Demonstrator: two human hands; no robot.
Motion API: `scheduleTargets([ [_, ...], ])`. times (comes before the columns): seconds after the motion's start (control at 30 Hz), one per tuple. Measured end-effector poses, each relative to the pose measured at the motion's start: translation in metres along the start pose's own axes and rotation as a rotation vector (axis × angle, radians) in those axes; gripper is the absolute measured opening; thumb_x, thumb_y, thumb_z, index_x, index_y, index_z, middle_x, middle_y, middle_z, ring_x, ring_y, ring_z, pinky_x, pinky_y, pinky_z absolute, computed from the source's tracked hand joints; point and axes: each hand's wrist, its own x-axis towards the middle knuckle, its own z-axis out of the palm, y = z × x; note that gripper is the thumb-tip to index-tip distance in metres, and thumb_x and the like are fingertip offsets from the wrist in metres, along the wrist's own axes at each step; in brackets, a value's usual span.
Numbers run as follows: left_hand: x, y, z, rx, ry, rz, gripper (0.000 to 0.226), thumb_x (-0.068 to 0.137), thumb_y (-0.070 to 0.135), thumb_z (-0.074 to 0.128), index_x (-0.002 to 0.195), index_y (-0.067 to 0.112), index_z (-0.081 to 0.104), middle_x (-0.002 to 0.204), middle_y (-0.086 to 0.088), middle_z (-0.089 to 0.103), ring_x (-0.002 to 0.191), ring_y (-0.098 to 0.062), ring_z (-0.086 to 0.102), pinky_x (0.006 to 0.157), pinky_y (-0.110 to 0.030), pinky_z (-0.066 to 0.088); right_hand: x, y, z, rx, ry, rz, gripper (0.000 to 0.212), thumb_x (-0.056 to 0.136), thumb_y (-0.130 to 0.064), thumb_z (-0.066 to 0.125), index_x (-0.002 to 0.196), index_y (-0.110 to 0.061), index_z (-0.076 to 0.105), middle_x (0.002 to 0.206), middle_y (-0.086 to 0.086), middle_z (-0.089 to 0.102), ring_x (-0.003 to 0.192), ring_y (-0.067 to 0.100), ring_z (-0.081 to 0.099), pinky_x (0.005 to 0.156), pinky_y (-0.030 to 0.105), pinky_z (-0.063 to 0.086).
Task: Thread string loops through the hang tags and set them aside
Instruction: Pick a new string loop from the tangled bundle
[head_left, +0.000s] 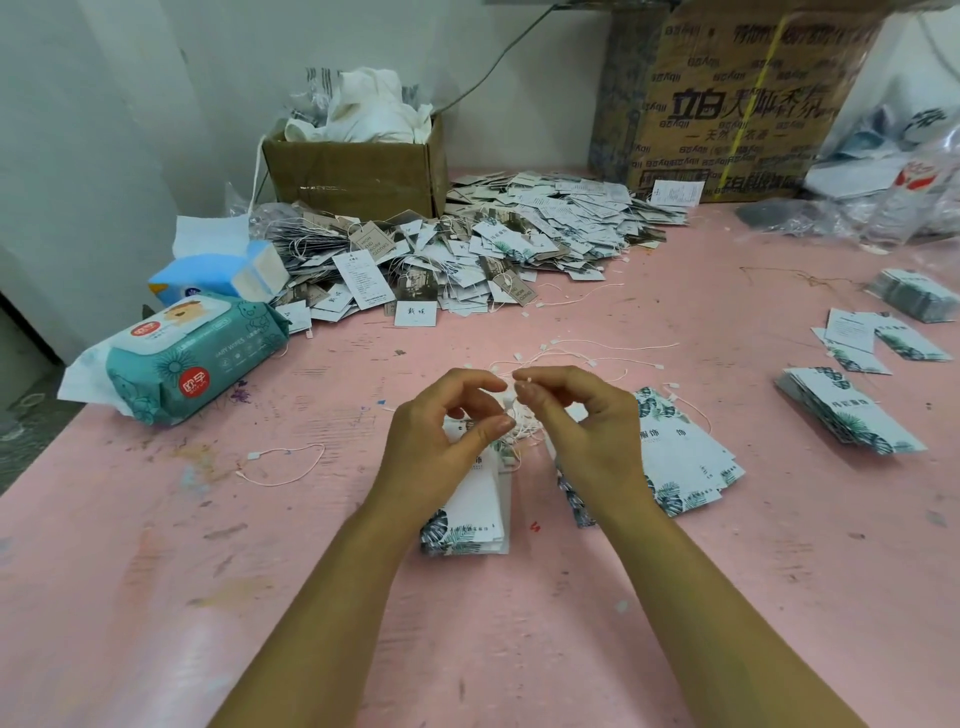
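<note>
On the pink table, my left hand and my right hand meet above a small stack of white hang tags with green leaf print. My right hand pinches the white end piece of a thin string loop between thumb and forefinger. My left hand's curled fingers hold the same string just beside it. More loose string loops lie just beyond my hands. A fanned pile of tags lies under and right of my right hand. A big heap of strung tags sits farther back.
A pack of wet wipes and a tissue pack lie at the left. A cardboard box with cloth and a large printed carton stand at the back. More tag stacks and plastic bags are at the right. One string loop lies left.
</note>
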Motion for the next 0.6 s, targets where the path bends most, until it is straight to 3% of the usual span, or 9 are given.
scheduleTargets([
  [0.27,0.003,-0.009,-0.004,0.258,0.013,0.01,0.017,0.084,0.014,0.066,0.081,0.029,0.061,0.078,0.023,0.057,0.081,-0.001,0.048,0.072,-0.005,0.03,0.009,-0.002,-0.01,0.274,0.179,0.113,0.016,0.092,-0.002,0.051,0.08,-0.013,0.054,0.066,-0.004,0.068,0.058,0.011,0.057,0.06,0.021,0.048],
  [0.4,0.004,-0.017,-0.002,0.4,-0.051,0.004,0.005,0.09,0.018,0.058,0.088,0.016,0.062,0.082,0.018,0.053,0.088,-0.015,0.047,0.077,-0.027,0.031,0.01,0.0,-0.011,0.333,0.246,0.154,0.018,0.094,-0.002,0.047,0.08,-0.013,0.049,0.065,-0.003,0.068,0.057,0.011,0.058,0.059,0.02,0.048],
  [0.6,0.004,-0.021,0.001,0.464,-0.024,0.015,0.007,0.096,0.022,0.045,0.092,0.019,0.051,0.084,0.023,0.061,0.091,-0.018,0.055,0.075,-0.026,0.019,0.011,0.0,-0.013,0.365,0.281,0.192,0.016,0.096,-0.007,0.045,0.081,-0.012,0.047,0.065,-0.003,0.069,0.056,0.012,0.059,0.06,0.021,0.048],
])
